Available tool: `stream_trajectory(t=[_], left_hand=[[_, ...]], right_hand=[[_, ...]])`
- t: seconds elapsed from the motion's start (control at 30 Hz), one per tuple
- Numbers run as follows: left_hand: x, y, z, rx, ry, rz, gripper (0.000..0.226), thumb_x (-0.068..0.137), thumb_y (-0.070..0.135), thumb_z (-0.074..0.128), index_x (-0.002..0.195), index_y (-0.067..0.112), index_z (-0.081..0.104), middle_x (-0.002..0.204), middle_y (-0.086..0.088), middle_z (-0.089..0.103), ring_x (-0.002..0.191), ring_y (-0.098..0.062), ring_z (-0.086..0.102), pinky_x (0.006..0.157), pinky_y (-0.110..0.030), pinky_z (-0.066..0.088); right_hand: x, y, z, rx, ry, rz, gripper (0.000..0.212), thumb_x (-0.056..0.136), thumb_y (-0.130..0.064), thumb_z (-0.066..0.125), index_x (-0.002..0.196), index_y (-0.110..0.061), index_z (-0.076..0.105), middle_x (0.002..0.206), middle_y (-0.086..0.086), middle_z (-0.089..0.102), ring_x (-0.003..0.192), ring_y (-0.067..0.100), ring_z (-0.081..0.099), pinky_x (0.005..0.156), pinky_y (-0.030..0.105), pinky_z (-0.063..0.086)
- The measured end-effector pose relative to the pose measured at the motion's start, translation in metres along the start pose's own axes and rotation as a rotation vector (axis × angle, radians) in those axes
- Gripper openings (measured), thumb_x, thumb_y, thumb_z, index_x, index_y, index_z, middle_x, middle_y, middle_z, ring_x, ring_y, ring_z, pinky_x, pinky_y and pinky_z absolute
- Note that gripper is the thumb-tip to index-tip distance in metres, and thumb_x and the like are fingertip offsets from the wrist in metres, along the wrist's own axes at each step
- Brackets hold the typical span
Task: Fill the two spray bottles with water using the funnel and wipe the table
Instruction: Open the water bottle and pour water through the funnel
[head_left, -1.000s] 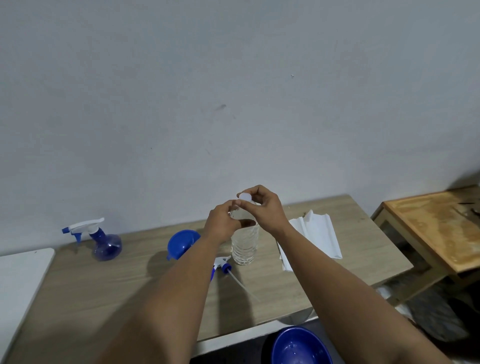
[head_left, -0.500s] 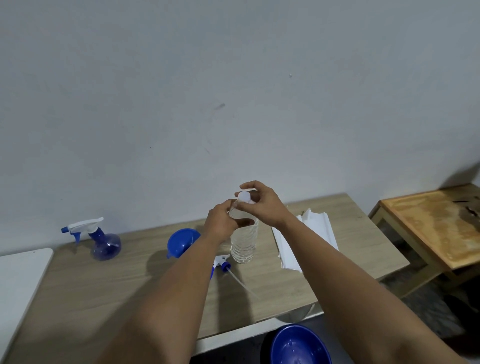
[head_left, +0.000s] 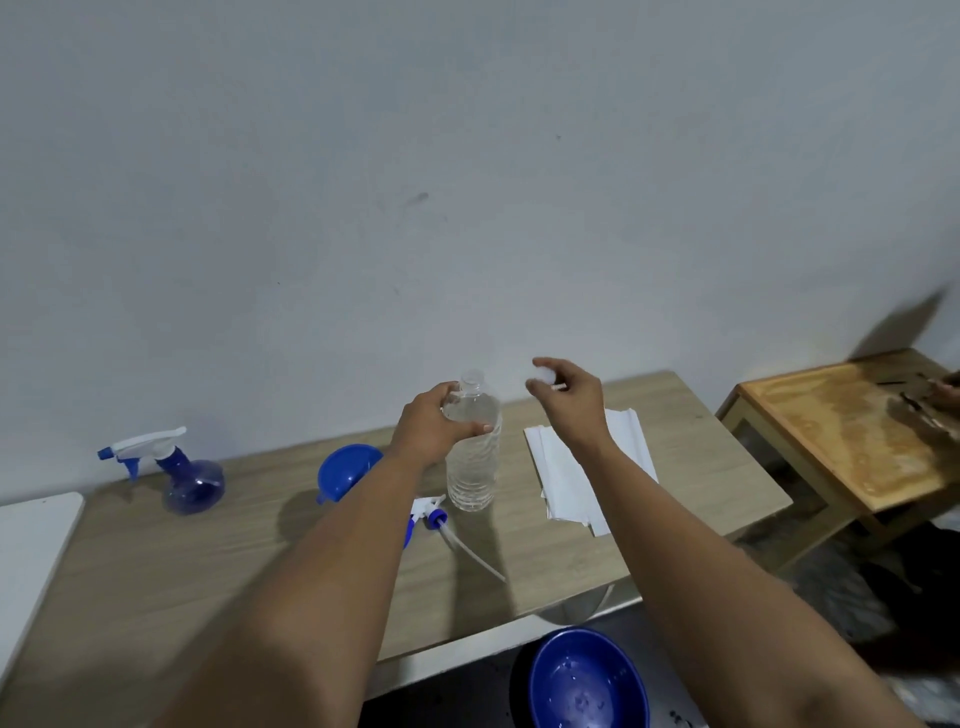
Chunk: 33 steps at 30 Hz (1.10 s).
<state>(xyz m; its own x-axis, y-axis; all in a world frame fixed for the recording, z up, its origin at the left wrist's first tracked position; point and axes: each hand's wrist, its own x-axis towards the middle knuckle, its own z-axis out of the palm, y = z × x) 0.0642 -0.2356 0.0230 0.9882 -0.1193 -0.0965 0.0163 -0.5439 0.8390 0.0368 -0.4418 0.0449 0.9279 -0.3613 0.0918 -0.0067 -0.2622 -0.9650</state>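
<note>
A clear plastic water bottle (head_left: 474, 467) stands upright mid-table with its neck uncapped. My left hand (head_left: 434, 423) grips its shoulder. My right hand (head_left: 569, 397) is off to the right of the neck and pinches the small white cap (head_left: 543, 375). A blue spray bottle (head_left: 192, 480) with a white trigger head stands at the left. A blue funnel (head_left: 345, 467) lies behind my left forearm. A loose spray head (head_left: 434, 514) with its dip tube lies in front of the water bottle. White folded paper towels (head_left: 628, 441) lie under my right forearm.
The wooden table (head_left: 156, 582) runs against a grey wall. A blue bowl (head_left: 587, 680) sits below the table's front edge. A small wooden side table (head_left: 841, 431) stands to the right, a white surface (head_left: 31, 540) at the far left.
My right hand has lifted the cap off the bottle neck and moved it to the right. The left hand keeps its grip on the bottle.
</note>
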Motion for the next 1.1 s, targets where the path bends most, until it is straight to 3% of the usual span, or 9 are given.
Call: stream_trajectory(t=[0.17,0.27,0.4,0.53,0.77,0.87,0.97,1.03,1.1], left_hand=[[0.002,-0.004,0.002,-0.004,0.012,0.018,0.092,0.061,0.048,0.093,0.141,0.022,0.055,0.13,0.006,0.063,0.119,-0.015,0.059,0.099,-0.033,0.05],[0.004,-0.004,0.005,0.014,0.017,0.02,0.089,0.06,0.052,0.092,0.137,0.025,0.057,0.127,0.008,0.064,0.116,-0.014,0.059,0.095,-0.031,0.049],[0.006,-0.004,0.007,0.037,-0.002,0.021,0.091,0.059,0.059,0.088,0.138,0.03,0.053,0.129,0.009,0.063,0.118,-0.015,0.059,0.096,-0.036,0.051],[-0.002,-0.001,0.005,0.033,0.009,0.023,0.099,0.067,0.051,0.088,0.151,0.03,0.039,0.143,0.005,0.055,0.129,-0.017,0.053,0.105,-0.036,0.047],[-0.03,0.013,-0.028,0.145,0.036,0.111,0.111,0.073,0.06,0.08,0.159,0.038,0.014,0.156,0.007,0.042,0.142,-0.015,0.042,0.107,-0.031,0.039],[-0.047,0.011,-0.056,0.25,0.095,0.165,0.104,0.075,0.068,0.073,0.157,0.041,0.015,0.158,0.009,0.039,0.143,-0.014,0.039,0.108,-0.032,0.037],[-0.06,-0.004,-0.082,0.29,0.14,0.129,0.105,0.071,0.076,0.07,0.156,0.042,0.018,0.158,0.012,0.036,0.144,-0.012,0.038,0.111,-0.034,0.037],[-0.069,-0.02,-0.094,0.3,0.151,0.084,0.109,0.067,0.08,0.07,0.156,0.043,0.019,0.159,0.013,0.034,0.144,-0.011,0.037,0.112,-0.036,0.038],[-0.076,-0.034,-0.1,0.283,0.144,0.038,0.114,0.061,0.084,0.071,0.155,0.044,0.02,0.159,0.014,0.034,0.143,-0.011,0.038,0.112,-0.037,0.04]], right_hand=[[-0.036,0.104,0.004,-0.29,-0.23,0.281,0.028,0.083,-0.021,0.085,0.109,-0.022,0.075,0.09,0.001,0.074,0.079,0.016,0.068,0.083,0.033,0.054],[-0.06,0.149,0.016,-0.487,-0.362,0.377,0.036,0.087,-0.031,0.082,0.121,-0.022,0.073,0.113,0.003,0.074,0.104,0.023,0.071,0.093,0.035,0.056],[-0.079,0.172,0.03,-0.616,-0.369,0.334,0.034,0.093,-0.034,0.068,0.127,-0.027,0.069,0.122,0.006,0.072,0.11,0.029,0.07,0.094,0.041,0.057],[-0.086,0.171,0.035,-0.767,-0.383,0.253,0.048,0.099,-0.039,0.061,0.146,-0.032,0.054,0.142,0.009,0.05,0.116,0.034,0.066,0.093,0.044,0.056],[-0.074,0.116,0.032,-0.44,-0.14,0.111,0.061,0.093,-0.024,0.07,0.149,-0.03,0.046,0.129,0.003,0.058,0.098,0.014,0.061,0.088,0.037,0.056],[-0.06,0.083,0.04,-0.197,-0.179,0.104,0.094,0.079,-0.025,0.086,0.156,-0.032,0.033,0.139,-0.001,0.049,0.115,0.018,0.057,0.097,0.038,0.054],[-0.048,0.065,0.054,-0.109,-0.283,0.106,0.129,0.06,-0.042,0.099,0.162,-0.034,0.02,0.153,-0.004,0.04,0.137,0.016,0.044,0.114,0.041,0.044],[-0.043,0.064,0.067,-0.09,-0.307,0.095,0.136,0.051,-0.053,0.101,0.16,-0.035,0.021,0.157,-0.006,0.042,0.142,0.017,0.045,0.117,0.043,0.044],[-0.039,0.066,0.08,-0.058,-0.286,0.093,0.122,0.052,-0.05,0.102,0.152,-0.036,0.033,0.145,-0.009,0.053,0.134,0.018,0.053,0.112,0.043,0.049]])
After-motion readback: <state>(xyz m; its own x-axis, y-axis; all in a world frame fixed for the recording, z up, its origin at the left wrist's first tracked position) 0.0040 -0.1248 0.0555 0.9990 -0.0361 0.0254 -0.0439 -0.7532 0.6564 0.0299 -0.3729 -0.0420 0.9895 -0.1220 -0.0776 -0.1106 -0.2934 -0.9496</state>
